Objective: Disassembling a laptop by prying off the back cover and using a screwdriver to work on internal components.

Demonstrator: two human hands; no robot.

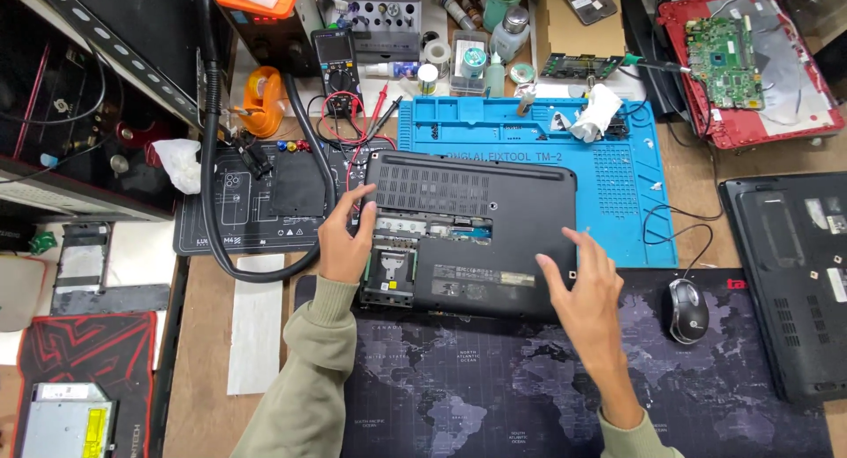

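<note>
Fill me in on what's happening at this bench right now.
A person works on a black laptop lying bottom-up, partly on a blue repair mat. The left hand grips its left edge beside an open bay showing internal parts. The right hand is spread open at the laptop's lower right corner. A mouse sits to the right.

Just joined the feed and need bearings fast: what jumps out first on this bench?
A black laptop lies upside down in the middle, partly on a blue mat, with an open bay at its left end. The left hand grips that left edge, and the right hand is spread over the right corner. At top right sits a red laptop shell with a bare green board in it.
</note>
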